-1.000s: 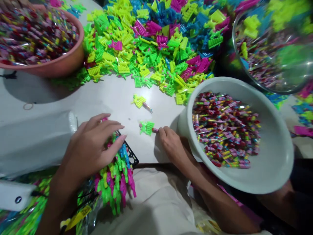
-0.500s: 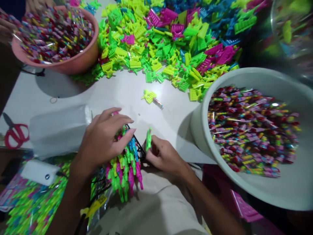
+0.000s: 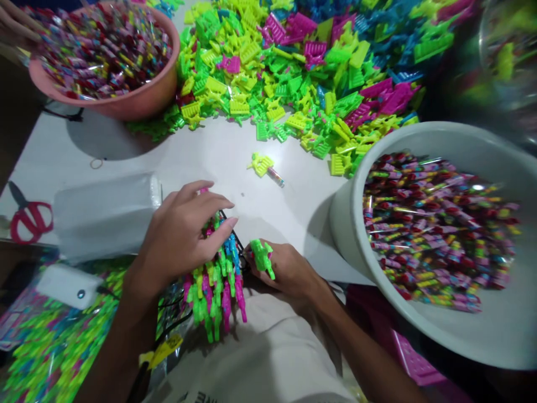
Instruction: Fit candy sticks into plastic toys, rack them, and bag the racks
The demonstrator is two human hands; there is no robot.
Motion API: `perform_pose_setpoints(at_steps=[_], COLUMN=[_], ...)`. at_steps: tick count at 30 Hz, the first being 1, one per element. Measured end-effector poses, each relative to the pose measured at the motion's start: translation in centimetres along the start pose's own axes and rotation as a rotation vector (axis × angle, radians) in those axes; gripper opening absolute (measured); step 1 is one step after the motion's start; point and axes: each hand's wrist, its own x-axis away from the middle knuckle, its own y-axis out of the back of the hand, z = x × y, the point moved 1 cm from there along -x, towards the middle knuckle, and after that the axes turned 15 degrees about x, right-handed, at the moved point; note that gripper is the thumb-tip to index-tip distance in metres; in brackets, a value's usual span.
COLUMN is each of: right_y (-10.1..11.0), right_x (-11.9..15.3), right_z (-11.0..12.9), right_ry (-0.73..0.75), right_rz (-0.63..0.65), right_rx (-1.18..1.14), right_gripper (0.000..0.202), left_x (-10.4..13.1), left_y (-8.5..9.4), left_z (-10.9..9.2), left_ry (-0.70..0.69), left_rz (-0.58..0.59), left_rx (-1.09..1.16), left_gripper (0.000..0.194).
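Note:
My left hand (image 3: 180,235) curves over a bundle of small plastic toys (image 3: 216,291) in green, pink, blue and yellow, packed side by side at the table edge. The thumb lies along the near side of the bundle, and the fingers reach over its top. A thin black frame (image 3: 237,238) runs beside the bundle. My right hand (image 3: 289,268) is closed on a green plastic toy (image 3: 262,257), close to the frame; its fingertips are partly hidden. A yellow plastic toy (image 3: 262,164) with a small clear tube (image 3: 276,177) lies ahead on the white table.
Loose plastic toys (image 3: 272,84) are heaped at the back. A pink basin (image 3: 172,78) and a grey basin (image 3: 350,224) hold wrapped sticks. On the left are clear bags (image 3: 107,215), red scissors (image 3: 31,221) and a white device (image 3: 67,286). Another person's hand (image 3: 17,25) is by the pink basin.
The green toy in my right hand has turned from upright to facing up and sits lower, over the fingers. My left hand stays on the bundle. The view has shifted slightly.

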Motion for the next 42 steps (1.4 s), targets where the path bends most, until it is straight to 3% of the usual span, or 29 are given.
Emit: perform_pose_setpoints(at_steps=[4, 10, 15, 18, 22, 24, 29, 33, 38, 42], right_y=[0.0, -0.5, 0.8, 2.9, 5.4, 5.8, 5.2, 3.9, 1.4, 0.4], right_x=[-0.1, -0.4, -0.5, -1.1, -3.8, -5.8, -9.1, -7.4, -2.9, -1.5], right_z=[0.5, 2.4, 3.0, 1.2, -2.8, -4.4, -6.6, -6.5, -4.2, -3.0], right_ry=[-0.019, -0.034, -0.06, -0.132, -0.534, -0.657, -0.663, -0.62, -0.517, -0.424], right_rz=[0.007, 0.001, 0.116, 0.099, -0.173, -0.229, -0.241, -0.259, -0.257, -0.255], right_rx=[-0.043, 0.235, 0.291, 0.294, 0.494, 0.576, 0.491, 0.356, 0.116, -0.017], right_gripper=[0.013, 0.003, 0.015, 0.011, 0.025, 0.03, 0.035, 0.034, 0.025, 0.019], left_x=[0.0, 0.1, 0.0, -0.1, 0.0, 0.0, -1.2, -3.8, -7.3, -8.9], left_y=[0.0, 0.0, -0.1, -0.1, -0.2, -0.3, -0.2, -0.2, -0.2, 0.0], left_z=[0.1, 0.1, 0.1, 0.2, 0.3, 0.5, 1.0, 1.6, 2.3, 2.5], left_ry=[0.008, 0.009, 0.003, -0.025, -0.064, -0.075, -0.064, -0.014, 0.029, 0.043], left_rz=[0.001, 0.003, -0.003, -0.023, -0.06, -0.072, -0.086, -0.079, -0.067, -0.061], left_rx=[0.01, 0.014, 0.009, -0.002, -0.015, -0.009, -0.007, -0.005, 0.029, 0.042], left_gripper=[0.025, 0.024, 0.023, 0.023, 0.022, 0.021, 0.022, 0.025, 0.03, 0.031])
